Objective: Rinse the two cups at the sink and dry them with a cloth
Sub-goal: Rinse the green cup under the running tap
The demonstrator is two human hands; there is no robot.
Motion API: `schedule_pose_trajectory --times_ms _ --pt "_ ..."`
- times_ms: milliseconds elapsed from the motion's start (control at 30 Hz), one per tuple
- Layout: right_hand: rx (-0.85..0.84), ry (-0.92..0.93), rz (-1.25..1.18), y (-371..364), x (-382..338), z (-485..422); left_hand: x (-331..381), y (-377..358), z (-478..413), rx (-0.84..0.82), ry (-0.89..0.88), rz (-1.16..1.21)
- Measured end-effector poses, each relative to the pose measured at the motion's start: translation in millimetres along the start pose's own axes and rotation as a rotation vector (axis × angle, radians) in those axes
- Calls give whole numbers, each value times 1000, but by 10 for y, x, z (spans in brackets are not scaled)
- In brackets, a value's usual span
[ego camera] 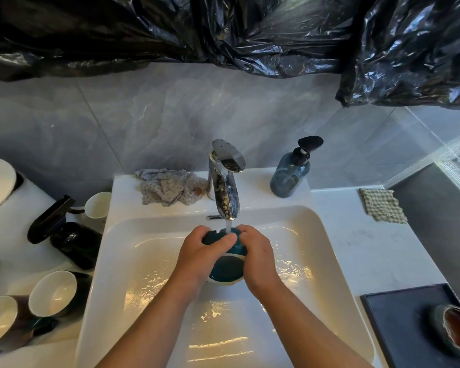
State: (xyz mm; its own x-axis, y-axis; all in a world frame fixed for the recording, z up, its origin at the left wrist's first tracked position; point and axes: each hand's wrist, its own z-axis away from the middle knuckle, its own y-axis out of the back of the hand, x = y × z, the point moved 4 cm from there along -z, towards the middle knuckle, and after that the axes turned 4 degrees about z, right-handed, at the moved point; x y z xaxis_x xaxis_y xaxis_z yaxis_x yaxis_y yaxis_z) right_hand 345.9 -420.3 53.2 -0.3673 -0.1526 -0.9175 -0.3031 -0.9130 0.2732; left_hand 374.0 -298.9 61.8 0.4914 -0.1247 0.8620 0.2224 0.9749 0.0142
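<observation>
Both hands hold one teal cup (227, 266) over the middle of the white sink (327, 235), right under the tap (225, 187). Left hand (197, 251) grips the cup from the left, with its fingers wrapped over the upper part. Right hand (256, 254) closes on the cup from the right side. The cup is tilted, its bottom turned toward the camera, and the stream of water (228, 226) falls on its far end; I cannot see the opening clearly, so it is probably facing the tap. The sink floor is wet and shiny.

On the sink ledge, left of the tap, lies a crumpled patterned cloth (170, 189). Right of the tap stands a blue soap bottle (290, 176) with a black pump. A checked cloth (383, 205) lies on the counter at the right. On the left counter stand several cups, among them a white cup (97, 205) near the sink corner and two cups with white insides (52, 293) nearer the camera. At the lower right, a brown bowl (454, 333) rests on a dark tray (398, 328).
</observation>
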Motion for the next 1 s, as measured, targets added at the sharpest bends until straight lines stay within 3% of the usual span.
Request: schedule_pose_trajectory --times_ms 200,367,600,700,800,1000 --pt "25 37 -37 30 -32 68 33 -45 -88 47 112 6" --pt "107 -102 -205 113 -12 124 -18 -71 -197 92 172 62" --pt "92 -179 -351 35 68 84 -129 8 -85 58 141 331" --pt "-56 -90 -263 -6 7 47 -163 18 -84 101 151 368" --pt "-219 -54 -86 -13 -73 44 -113 68 -76 143 42 291" --pt "-109 -185 -8 3 -124 -11 -18 -30 -34 90 -116 163"
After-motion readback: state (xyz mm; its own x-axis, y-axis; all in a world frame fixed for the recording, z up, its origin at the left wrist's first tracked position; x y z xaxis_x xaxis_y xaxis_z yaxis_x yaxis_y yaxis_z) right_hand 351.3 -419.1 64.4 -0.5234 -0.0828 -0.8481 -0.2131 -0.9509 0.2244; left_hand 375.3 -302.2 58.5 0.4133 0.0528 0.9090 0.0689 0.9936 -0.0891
